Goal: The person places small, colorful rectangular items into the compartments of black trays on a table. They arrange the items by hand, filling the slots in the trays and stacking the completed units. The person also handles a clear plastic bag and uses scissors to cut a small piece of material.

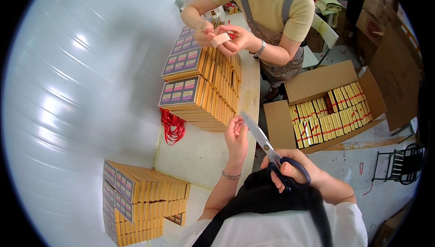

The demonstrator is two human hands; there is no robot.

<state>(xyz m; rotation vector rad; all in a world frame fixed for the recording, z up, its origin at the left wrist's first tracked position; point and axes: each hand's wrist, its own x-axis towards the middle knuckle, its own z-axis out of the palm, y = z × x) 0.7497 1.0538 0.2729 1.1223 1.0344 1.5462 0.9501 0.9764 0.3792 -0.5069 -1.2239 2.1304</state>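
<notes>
My right hand (297,165) grips a pair of large scissors (257,133) by their dark blue handles, the long silver blades pointing up and left. My left hand (237,134) is raised at the edge of the table, its fingers curled in close to the blade tips. Whatever those fingers hold, if anything, is too small to make out. Just beyond it stand tall stacks of flat yellow-edged boxes (216,81), their dark top faces showing pink and purple panels. A bundle of red ribbons (172,127) hangs beside the stacks.
Across the table, a person (272,25) handles a small pale piece (220,40) with both hands. More box stacks (149,188) stand at lower left. An open carton (321,84) on the right holds rows of red-ribboned yellow boxes (333,115). A black chair (398,164) stands farther right.
</notes>
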